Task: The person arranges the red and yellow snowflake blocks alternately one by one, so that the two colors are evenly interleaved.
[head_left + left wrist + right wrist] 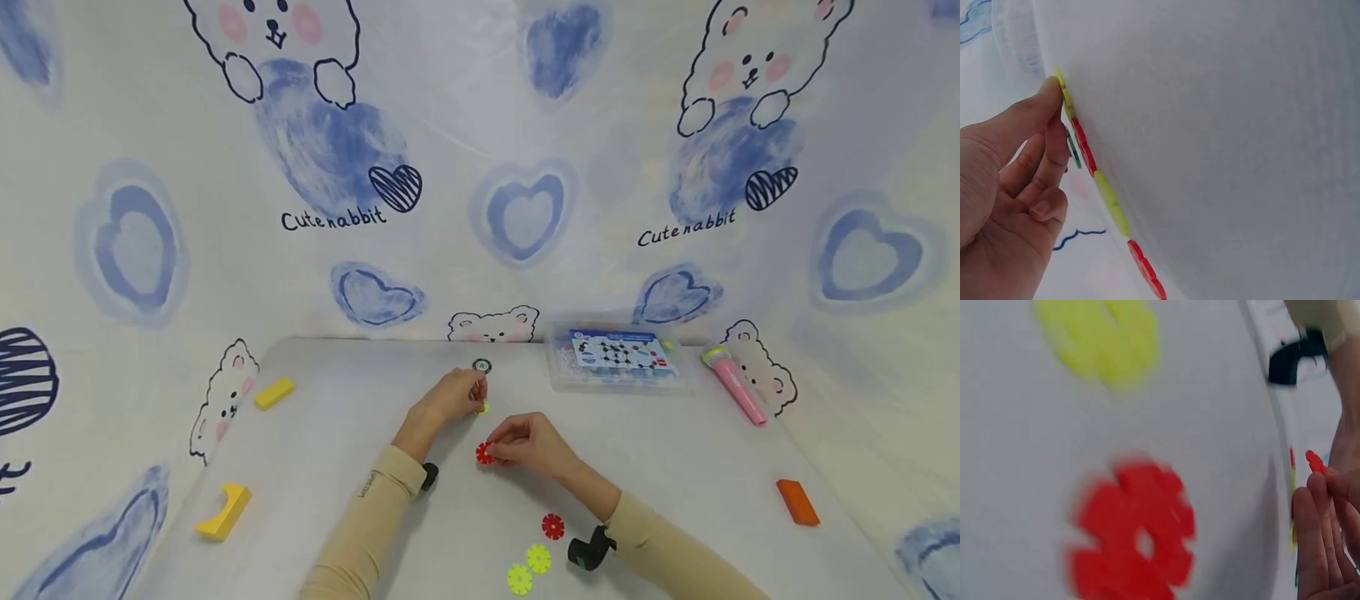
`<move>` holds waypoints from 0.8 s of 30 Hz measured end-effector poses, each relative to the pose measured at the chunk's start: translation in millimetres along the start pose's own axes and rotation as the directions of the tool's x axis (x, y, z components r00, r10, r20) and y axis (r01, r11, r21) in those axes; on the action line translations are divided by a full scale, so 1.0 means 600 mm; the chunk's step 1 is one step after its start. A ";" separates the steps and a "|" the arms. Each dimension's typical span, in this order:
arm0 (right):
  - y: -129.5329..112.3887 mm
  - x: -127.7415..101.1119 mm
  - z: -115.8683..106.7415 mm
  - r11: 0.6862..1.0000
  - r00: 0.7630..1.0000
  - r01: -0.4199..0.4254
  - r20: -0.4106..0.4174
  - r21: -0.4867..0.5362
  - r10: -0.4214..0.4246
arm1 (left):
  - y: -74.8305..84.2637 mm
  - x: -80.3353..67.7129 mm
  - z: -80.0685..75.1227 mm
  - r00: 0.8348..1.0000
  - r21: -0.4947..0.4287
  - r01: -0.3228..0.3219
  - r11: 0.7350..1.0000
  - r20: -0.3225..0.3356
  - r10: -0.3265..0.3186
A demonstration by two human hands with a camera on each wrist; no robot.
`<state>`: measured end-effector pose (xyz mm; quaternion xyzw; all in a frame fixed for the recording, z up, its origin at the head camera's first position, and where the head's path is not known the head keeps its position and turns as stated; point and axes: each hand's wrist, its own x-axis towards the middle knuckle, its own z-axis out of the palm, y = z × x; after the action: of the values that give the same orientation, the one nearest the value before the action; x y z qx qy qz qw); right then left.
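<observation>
Red disc (pixel 484 453), yellow-green discs (pixel 528 569), orange block (pixel 797 502), pink microphone (pixel 733 383).

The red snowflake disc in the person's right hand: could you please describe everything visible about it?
The red snowflake disc is a small, flat, flower-shaped piece with notched petals, apparently plastic. The right hand pinches it at the fingertips, near the middle of the white table. Whether it touches the surface cannot be told. The right wrist view shows only its edge above the fingers.
</observation>
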<state>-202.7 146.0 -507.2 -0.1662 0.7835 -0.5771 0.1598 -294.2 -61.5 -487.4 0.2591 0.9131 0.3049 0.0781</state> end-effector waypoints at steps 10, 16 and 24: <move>0.008 0.065 -0.036 0.999 0.984 -0.019 -0.179 -0.040 0.011 | -0.005 0.004 0.002 1.000 0.016 -0.018 1.000 0.010 0.018; 0.006 0.081 -0.045 0.998 0.976 -0.043 -0.215 -0.040 0.033 | -0.001 0.004 0.001 1.000 0.021 -0.016 1.000 0.019 0.016; 0.015 0.101 -0.052 0.994 0.950 -0.108 -0.297 -0.017 0.098 | 0.000 0.003 0.000 1.000 0.025 -0.010 1.000 0.016 0.009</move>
<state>-271.3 148.5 -510.5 -0.0394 0.8155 -0.5734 0.0680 -295.8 -60.7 -487.4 0.2669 0.9149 0.2920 0.0808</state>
